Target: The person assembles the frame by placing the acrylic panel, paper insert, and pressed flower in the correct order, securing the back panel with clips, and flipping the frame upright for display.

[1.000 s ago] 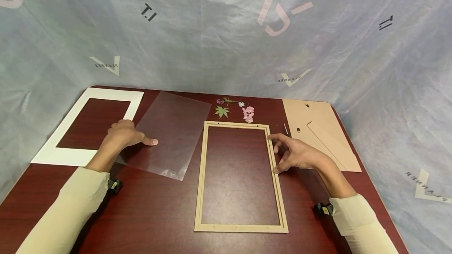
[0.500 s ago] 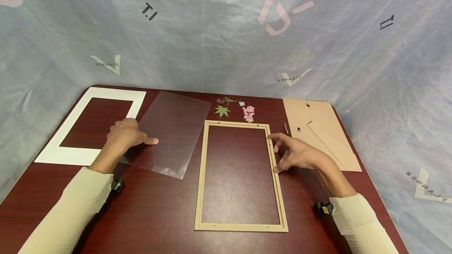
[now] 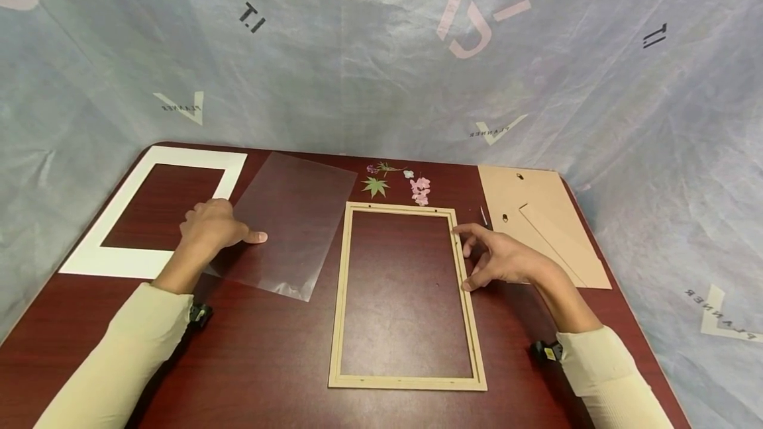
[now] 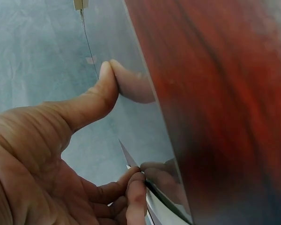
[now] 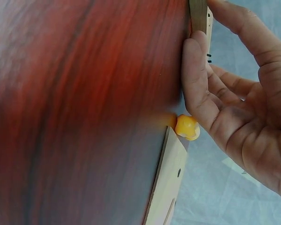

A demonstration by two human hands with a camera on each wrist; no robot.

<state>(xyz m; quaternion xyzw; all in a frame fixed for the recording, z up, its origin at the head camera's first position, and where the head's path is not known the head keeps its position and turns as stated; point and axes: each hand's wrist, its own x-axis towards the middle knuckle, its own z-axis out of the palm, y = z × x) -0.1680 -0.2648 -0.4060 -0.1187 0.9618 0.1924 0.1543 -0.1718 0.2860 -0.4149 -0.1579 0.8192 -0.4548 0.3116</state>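
Observation:
My left hand (image 3: 214, 227) rests with its thumb stretched onto a clear plastic sheet (image 3: 292, 224). Its other fingers are bent down near the right border of a white mat board (image 3: 113, 260); in the left wrist view the thumb (image 4: 96, 96) touches the glossy sheet, and the fingertips meet the sheet's far side by the mat. At the right rail of a pale wooden picture frame (image 3: 408, 382), my right hand (image 3: 507, 260) touches with thumb and index finger set apart along it. Its remaining fingers are bent beneath, beside the rail (image 5: 198, 18) in the right wrist view.
Behind the frame lie a green leaf (image 3: 375, 187), pink flowers (image 3: 420, 190), a small pale flower (image 3: 408, 174) and a purple sprig (image 3: 381, 168). A brown backing board (image 3: 536, 197) is at right, with a slim pointed tool (image 3: 484, 218) alongside. A yellow knob (image 5: 187, 127) shows near the right hand.
Over the first half second the white mat board slid slightly right along with my left hand. My right hand and the frame stayed put.

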